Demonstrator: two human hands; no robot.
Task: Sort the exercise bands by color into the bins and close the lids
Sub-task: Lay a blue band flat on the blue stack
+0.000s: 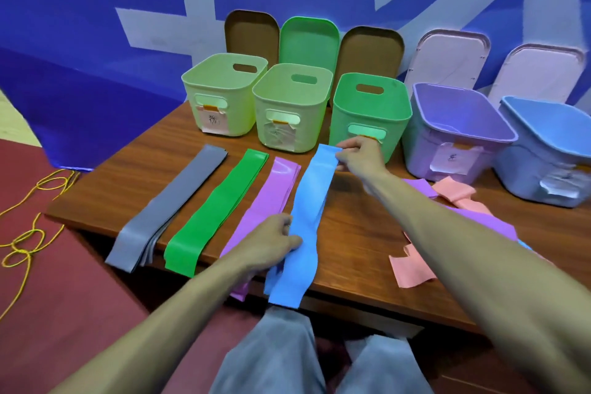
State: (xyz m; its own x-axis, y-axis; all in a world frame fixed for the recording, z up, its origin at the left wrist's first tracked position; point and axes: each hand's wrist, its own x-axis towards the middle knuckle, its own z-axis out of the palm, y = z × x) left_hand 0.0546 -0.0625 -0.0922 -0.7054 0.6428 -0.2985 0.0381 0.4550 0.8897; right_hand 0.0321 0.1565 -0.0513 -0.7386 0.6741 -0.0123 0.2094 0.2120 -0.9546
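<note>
Right hand (358, 155) pinches the blue band's (308, 205) far end.

A single wide-angle view is given, taken from the head and aimed forward and steeply down over the table (335, 227). The near table edge is crossed low in the frame, with the knees seen beneath it. The bins (292, 105) are set at the far side, close enough for their labels to be made out, and the blue wall (80, 25) is taken in behind, bowed by the lens
</note>
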